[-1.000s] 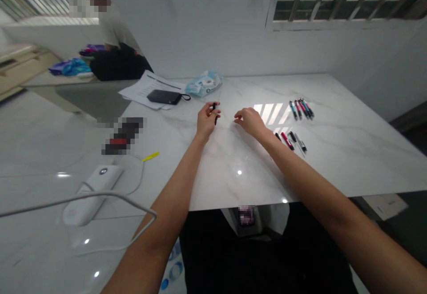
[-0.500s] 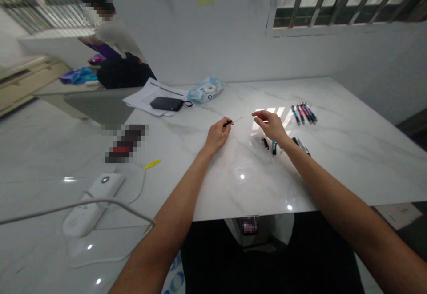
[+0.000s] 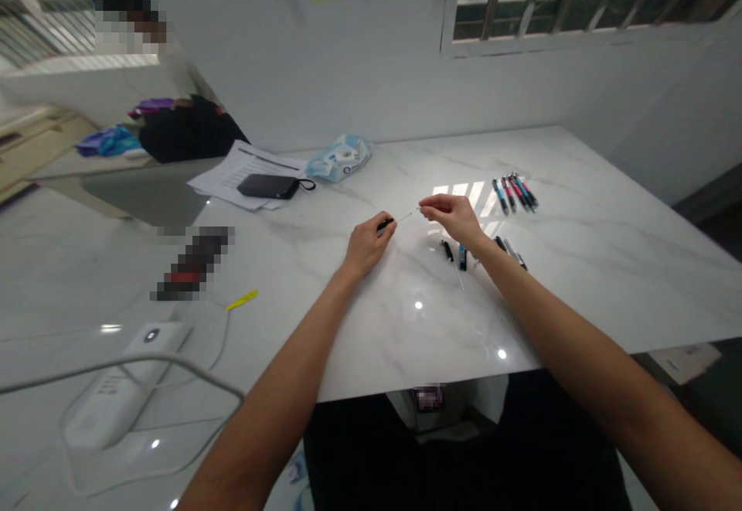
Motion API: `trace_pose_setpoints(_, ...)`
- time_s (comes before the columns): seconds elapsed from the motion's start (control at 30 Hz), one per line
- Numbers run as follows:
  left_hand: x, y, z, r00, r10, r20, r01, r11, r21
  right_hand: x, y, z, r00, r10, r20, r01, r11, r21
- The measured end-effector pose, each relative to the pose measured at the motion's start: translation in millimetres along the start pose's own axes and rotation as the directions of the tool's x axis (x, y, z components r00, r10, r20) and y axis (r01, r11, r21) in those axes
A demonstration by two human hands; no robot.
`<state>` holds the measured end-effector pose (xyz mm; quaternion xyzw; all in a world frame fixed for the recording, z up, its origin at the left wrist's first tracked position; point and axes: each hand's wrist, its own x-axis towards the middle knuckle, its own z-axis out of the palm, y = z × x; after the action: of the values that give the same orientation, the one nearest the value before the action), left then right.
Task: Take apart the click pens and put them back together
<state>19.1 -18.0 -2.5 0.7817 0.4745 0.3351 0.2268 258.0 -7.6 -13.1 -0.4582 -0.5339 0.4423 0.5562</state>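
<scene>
My left hand (image 3: pixel 365 246) is closed around a short black pen barrel piece (image 3: pixel 385 224). A thin refill (image 3: pixel 405 217) sticks out of that piece toward the right. At the refill's far end, my right hand (image 3: pixel 455 219) has its thumb and forefinger pinched together; whatever lies between those fingertips is too small to make out. Below the right hand, on the table, lie a black pen part (image 3: pixel 447 250), a teal and black barrel (image 3: pixel 462 257) and a thin pale refill (image 3: pixel 459 274). More black and silver pen parts (image 3: pixel 515 254) are partly hidden behind the right forearm.
Several pens (image 3: pixel 515 192) lie in a row at the right. Toward the back are a blue packet (image 3: pixel 339 158), papers (image 3: pixel 226 178) and a black case (image 3: pixel 267 185) with a strap. A white power strip (image 3: pixel 124 387) and cables occupy the left. Another person sits at the far left.
My right hand has closed into a pinch and come to the refill's tip, narrowing the gap between the hands. The left hand keeps its hold. The camera view has shifted slightly.
</scene>
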Motion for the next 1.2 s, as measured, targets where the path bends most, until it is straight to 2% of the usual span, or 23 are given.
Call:
trace_pose_setpoints(0.47,0,2,3.3,0.999,0.044,0.021,-0.044,0.999,0.011,-8,-7,-1,0.990,-0.045,0.131,0.072,0.974,-0.215)
trace_pose_setpoints(0.63,2,4,9.2,0.996,0.086,0.034,-0.085,0.996,-0.014,-9,-13,-3,0.973,-0.101,0.205,0.169,0.922,-0.349)
trace_pose_setpoints(0.77,3,6,10.2,0.993,0.114,0.029,-0.113,0.993,-0.033,-11,-22,-4,0.959,-0.167,0.230,0.262,0.835,-0.484)
trace_pose_setpoints(0.93,1,11,10.6,0.991,0.131,0.037,-0.130,0.991,-0.031,-16,-34,-4,0.877,-0.387,0.286,0.467,0.541,-0.699)
trace_pose_setpoints(1.0,0,14,11.7,0.989,0.139,0.046,-0.137,0.990,-0.031,-18,-35,0,0.854,-0.413,0.316,0.497,0.468,-0.731)
trace_pose_setpoints(1.07,0,16,12.9,0.988,0.142,0.057,-0.141,0.990,-0.026,-20,-34,5,0.850,-0.402,0.340,0.507,0.453,-0.733)
trace_pose_setpoints(1.2,0,18,14.4,0.986,0.152,0.067,-0.152,0.988,-0.012,-24,-34,12,0.868,-0.360,0.343,0.488,0.488,-0.724)
